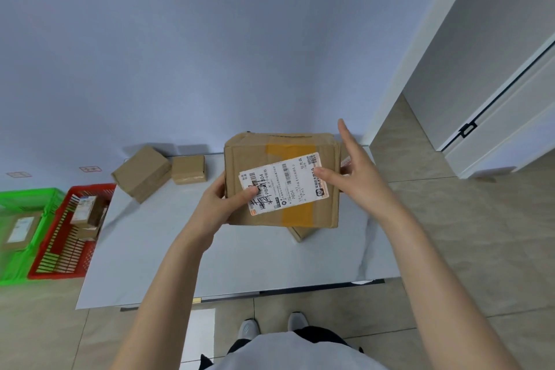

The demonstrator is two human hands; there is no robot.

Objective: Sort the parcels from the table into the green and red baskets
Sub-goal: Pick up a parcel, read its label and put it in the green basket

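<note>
While the left hand clamps the near-left corner of a large brown cardboard parcel with orange tape and a white shipping label, its thumb lies on the label and its fingers wrap the left side, closed on the box. The right hand is spread wide, fingers splayed and the index raised; only its thumb tip touches the label's right end, while the rest of it stands off the parcel's right edge. Whether the palm touches the box cannot be told.

The parcel is held above the white table, and beneath it the corner of another brown box pokes out, mostly hidden. Behind the right hand, a small labelled item is barely visible.

Left of the left hand, two plain brown boxes sit on the table: a bigger tilted one and a smaller one just beside it. Further left, on the floor, the red plastic basket holds a few small boxes, hard to count, and the green plastic basket, cut off by the frame edge, holds one flat parcel.
</note>
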